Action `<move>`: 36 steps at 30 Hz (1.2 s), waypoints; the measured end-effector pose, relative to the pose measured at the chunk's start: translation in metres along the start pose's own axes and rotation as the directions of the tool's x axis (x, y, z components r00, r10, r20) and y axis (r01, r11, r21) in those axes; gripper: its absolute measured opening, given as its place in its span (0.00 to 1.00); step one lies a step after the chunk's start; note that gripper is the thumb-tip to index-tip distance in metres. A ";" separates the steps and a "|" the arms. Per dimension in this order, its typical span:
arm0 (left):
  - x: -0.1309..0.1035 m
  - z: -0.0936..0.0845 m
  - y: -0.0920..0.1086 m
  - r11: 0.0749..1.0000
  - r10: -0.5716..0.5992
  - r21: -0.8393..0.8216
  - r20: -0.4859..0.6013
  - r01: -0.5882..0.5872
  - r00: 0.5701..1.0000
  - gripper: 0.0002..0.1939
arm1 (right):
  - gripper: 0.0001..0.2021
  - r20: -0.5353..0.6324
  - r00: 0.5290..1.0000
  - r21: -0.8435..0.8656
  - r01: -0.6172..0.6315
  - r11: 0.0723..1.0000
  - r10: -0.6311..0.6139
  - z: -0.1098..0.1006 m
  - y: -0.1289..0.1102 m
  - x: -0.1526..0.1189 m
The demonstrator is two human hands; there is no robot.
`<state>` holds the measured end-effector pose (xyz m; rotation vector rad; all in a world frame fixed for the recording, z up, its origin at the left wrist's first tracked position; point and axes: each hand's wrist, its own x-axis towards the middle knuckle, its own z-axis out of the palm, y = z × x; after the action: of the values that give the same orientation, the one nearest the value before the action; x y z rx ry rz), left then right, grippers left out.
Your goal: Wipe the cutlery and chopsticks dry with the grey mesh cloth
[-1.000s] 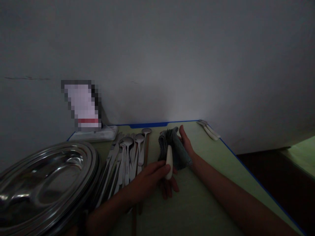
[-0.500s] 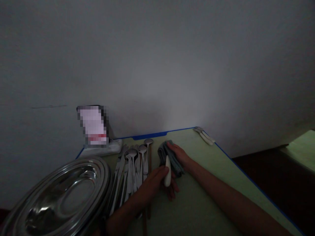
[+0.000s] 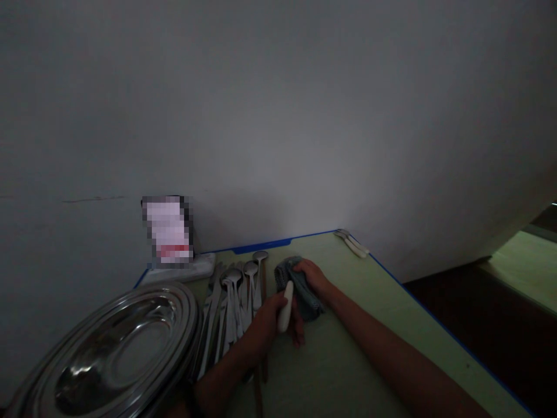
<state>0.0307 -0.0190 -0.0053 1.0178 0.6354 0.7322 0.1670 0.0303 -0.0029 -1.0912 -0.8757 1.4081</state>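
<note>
My left hand (image 3: 272,316) is closed on the white handle (image 3: 285,307) of a utensil; its other end is hidden at the cloth, so I cannot tell its kind. My right hand (image 3: 314,277) grips a grey-green cloth (image 3: 308,299), which is bunched around or against the hidden end of the utensil. Left of my left hand lie several metal spoons (image 3: 250,270) and knives (image 3: 212,307) in a row, with wooden chopsticks (image 3: 258,395) beside them. Two white-handled forks (image 3: 354,244) rest at the far right corner of the table.
A stack of oval steel platters (image 3: 143,348) takes up the near left. Behind it a phone (image 3: 167,229) leans upright on a pale block (image 3: 187,268). The light green table (image 3: 348,371) has blue edging and meets a grey wall (image 3: 278,116). Another green surface (image 3: 528,264) is at right.
My left hand and the utensil handle have shifted slightly left, and the cloth has been re-bunched in my right hand. The camera view has moved a little.
</note>
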 end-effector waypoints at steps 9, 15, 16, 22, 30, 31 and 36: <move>0.003 0.003 0.000 1.000 0.028 -0.010 -0.123 -0.029 0.992 0.18 | 0.07 0.211 0.957 0.159 -0.235 0.959 0.199 0.000 -0.012 -0.007; 0.005 0.002 -0.003 0.999 0.033 -0.019 -0.126 -0.035 0.991 0.16 | 0.09 0.295 0.910 0.206 -0.358 0.911 0.291 -0.008 -0.008 0.003; 0.006 0.001 -0.003 0.999 0.028 -0.021 -0.128 -0.031 0.991 0.16 | 0.10 0.314 0.908 0.227 -0.355 0.907 0.277 -0.009 -0.007 0.005; 0.006 0.000 -0.003 0.999 0.012 -0.032 -0.115 -0.015 0.993 0.16 | 0.25 0.461 0.877 0.323 -0.311 0.894 0.138 -0.010 -0.004 0.010; 0.006 0.000 -0.002 1.000 0.004 -0.025 -0.091 -0.007 0.996 0.19 | 0.09 0.180 0.969 0.133 -0.192 0.972 0.167 -0.004 -0.006 0.008; 0.006 0.000 -0.003 1.000 0.006 -0.021 -0.091 -0.008 0.996 0.20 | 0.07 0.168 0.974 0.125 -0.175 0.977 0.153 -0.004 -0.006 0.007; 0.005 -0.003 -0.006 1.000 0.016 -0.001 -0.066 -0.017 0.998 0.20 | 0.09 0.193 0.974 0.092 -0.141 0.986 0.121 -0.003 -0.009 0.006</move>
<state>0.0328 -0.0151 -0.0125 1.0019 0.6839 0.7831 0.1722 0.0370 0.0035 -0.9621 -0.8635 1.6688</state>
